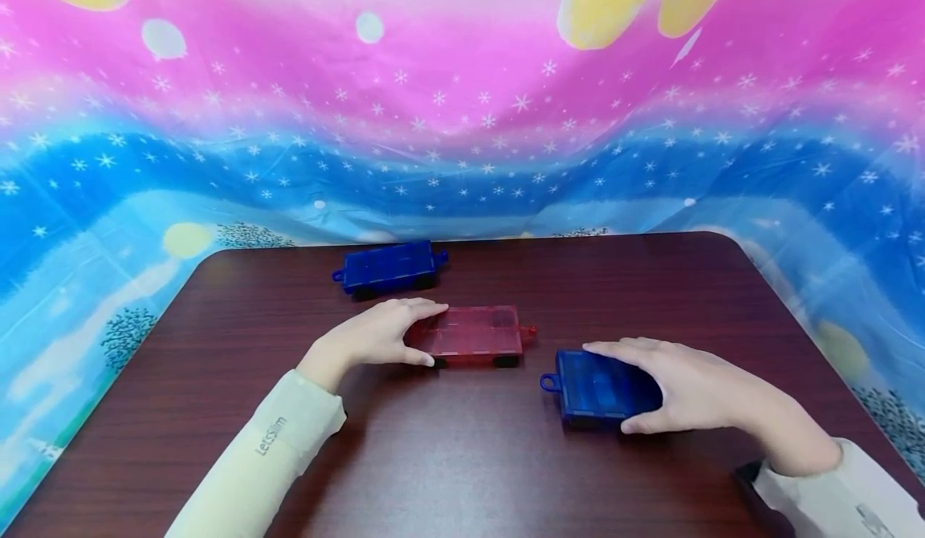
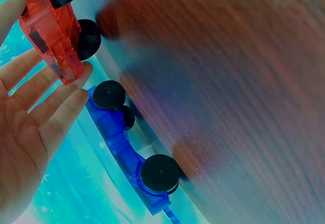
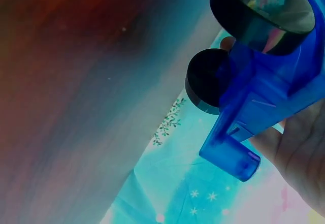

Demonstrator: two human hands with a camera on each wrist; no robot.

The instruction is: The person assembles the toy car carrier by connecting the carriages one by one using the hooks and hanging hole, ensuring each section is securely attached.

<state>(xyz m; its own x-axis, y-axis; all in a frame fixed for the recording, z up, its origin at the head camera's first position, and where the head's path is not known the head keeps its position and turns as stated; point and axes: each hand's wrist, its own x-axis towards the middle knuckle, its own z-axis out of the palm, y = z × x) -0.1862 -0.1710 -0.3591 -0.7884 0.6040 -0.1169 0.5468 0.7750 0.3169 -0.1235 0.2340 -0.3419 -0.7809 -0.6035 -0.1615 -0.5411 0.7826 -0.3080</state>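
**Red wagon tile & near blue wagon tile: one under each hand**

Red wagon tile (image 1: pixel 473 333) is gripped at its left end by left hand (image 1: pixel 376 336), mid-surface. Near blue wagon tile (image 1: pixel 596 385) is clasped from the right by right hand (image 1: pixel 675 385), fingers over top, thumb at the near edge. Both are judged light, stiff, smooth plastic, prob. apt to roll on black wheels (image 2: pixel 109 94); best held by long edges. A far blue wagon tile (image 1: pixel 390 267) sits behind, well apart; nothing is seen blocking.

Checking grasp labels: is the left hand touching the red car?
Touching. In the head view the left hand has fingers over the end of the red car; the left wrist view shows fingertips against its body.
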